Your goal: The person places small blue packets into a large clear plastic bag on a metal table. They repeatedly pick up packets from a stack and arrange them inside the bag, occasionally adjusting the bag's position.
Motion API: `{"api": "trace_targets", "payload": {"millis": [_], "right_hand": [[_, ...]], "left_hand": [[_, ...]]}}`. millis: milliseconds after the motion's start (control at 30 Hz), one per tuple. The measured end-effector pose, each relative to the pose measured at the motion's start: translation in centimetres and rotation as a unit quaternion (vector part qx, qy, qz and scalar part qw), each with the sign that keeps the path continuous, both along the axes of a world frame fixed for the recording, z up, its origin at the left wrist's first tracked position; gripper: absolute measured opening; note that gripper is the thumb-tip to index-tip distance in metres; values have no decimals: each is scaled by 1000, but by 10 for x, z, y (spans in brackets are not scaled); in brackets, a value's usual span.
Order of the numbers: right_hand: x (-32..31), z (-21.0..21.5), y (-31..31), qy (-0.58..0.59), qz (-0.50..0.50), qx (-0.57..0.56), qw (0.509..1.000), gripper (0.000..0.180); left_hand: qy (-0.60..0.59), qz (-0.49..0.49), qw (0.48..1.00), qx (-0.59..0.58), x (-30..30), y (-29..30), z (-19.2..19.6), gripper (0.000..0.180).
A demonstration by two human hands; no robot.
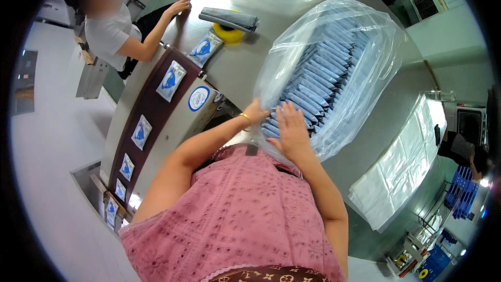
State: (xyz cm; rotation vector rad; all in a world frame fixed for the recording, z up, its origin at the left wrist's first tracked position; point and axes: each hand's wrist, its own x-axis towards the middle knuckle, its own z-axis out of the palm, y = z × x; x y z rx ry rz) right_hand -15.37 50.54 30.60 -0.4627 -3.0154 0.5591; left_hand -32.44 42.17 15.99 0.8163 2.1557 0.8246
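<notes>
A large clear plastic bag (365,99) lies open on the table, holding rows of small blue-grey packets (326,62) packed on edge. At its near end, my right hand (294,131) rests on the packets, fingers stretched out and holding nothing. Just to its left, my left hand (254,113), below a gold bracelet (245,116), touches the near left corner of the bag and packets. Its fingers are partly blurred, and I cannot tell whether they grip the film.
Left of me, a dark conveyor belt (151,102) carries several white-and-blue packets (171,81). A grey roll of film (228,18) lies over a yellow tape roll (228,33). Flat plastic sheets (399,169) lie at right. A co-worker (112,31) stands across the belt.
</notes>
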Motion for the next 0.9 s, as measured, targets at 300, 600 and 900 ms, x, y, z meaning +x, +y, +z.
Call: {"api": "trace_targets", "payload": {"millis": [300, 600, 900], "right_hand": [[-12, -61, -3, -53, 0, 85, 995, 89], [66, 115, 54, -375, -187, -6, 908, 66], [112, 107, 65, -74, -138, -24, 987, 58]], "left_hand": [[-173, -64, 961, 205, -16, -1, 160, 42], [-232, -71, 956, 163, -23, 2, 164, 47], [-153, -128, 962, 185, -11, 1, 150, 38]]}}
